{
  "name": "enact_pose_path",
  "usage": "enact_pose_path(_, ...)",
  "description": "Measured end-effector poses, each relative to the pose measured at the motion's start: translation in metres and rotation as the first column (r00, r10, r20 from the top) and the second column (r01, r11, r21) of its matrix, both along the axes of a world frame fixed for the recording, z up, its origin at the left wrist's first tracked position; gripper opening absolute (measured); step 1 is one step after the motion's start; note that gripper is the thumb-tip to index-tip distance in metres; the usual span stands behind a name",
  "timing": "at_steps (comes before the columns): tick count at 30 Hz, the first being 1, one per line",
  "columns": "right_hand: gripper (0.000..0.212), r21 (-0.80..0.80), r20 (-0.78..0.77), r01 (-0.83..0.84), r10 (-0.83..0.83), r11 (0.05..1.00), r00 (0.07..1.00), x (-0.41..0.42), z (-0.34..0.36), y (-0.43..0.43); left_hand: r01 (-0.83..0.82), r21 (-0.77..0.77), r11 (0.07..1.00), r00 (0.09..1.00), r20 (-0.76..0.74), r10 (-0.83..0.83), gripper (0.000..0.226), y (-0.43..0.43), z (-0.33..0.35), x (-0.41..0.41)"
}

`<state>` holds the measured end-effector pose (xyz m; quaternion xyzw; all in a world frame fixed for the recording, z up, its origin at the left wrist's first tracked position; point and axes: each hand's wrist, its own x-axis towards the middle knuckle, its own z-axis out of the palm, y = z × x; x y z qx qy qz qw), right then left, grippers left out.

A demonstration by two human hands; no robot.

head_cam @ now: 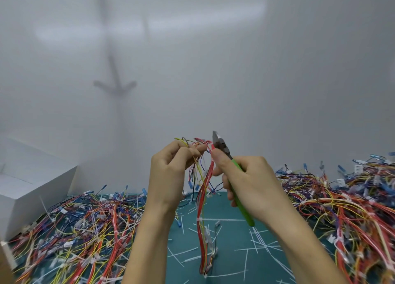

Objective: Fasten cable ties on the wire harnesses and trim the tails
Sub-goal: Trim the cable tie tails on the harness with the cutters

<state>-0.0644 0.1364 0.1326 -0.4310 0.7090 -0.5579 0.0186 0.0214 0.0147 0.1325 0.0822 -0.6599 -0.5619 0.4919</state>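
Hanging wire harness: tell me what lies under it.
Under the wire harness, which the left hand holds, lie the green mat and scattered white tie tails. The left forearm covers the mat beside it.

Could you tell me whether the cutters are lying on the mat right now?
No, the right hand grips the green-handled cutters in the air, beside the wire harness the left hand holds.
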Motion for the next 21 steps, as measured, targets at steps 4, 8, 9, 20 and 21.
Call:
enact_pose_path(4, 0.041, -0.04, -0.002, 0.058, -0.058, 0.998, 0.998, 0.0, -0.004, -0.003, 0.127, 0.105, 0.986, 0.991, -0.059, -0.121, 0.019, 0.006, 0.003, 0.002)
enact_pose_path(8, 0.034, -0.062, 0.04, 0.091, -0.089, 0.994, 0.995, -0.002, -0.009, -0.007, 0.207, 0.143, 0.968, 0.977, -0.082, -0.197, 0.022, 0.011, 0.004, 0.001)
enact_pose_path(9, 0.035, -0.048, 0.031, 0.12, -0.118, 0.992, 0.993, -0.003, -0.01, -0.007, 0.232, 0.139, 0.963, 0.971, -0.085, -0.222, 0.026, 0.011, 0.004, 0.001)
enact_pose_path(20, 0.015, -0.118, 0.187, 0.085, -0.061, 0.989, 0.98, -0.012, -0.023, -0.018, 0.221, 0.038, 0.975, 0.973, 0.061, -0.223, 0.031, 0.012, 0.006, 0.003)
enact_pose_path(21, 0.013, -0.15, 0.202, 0.092, -0.061, 0.984, 0.978, -0.013, -0.023, -0.018, 0.195, 0.046, 0.98, 0.975, 0.1, -0.199, 0.03, 0.009, 0.007, 0.006)
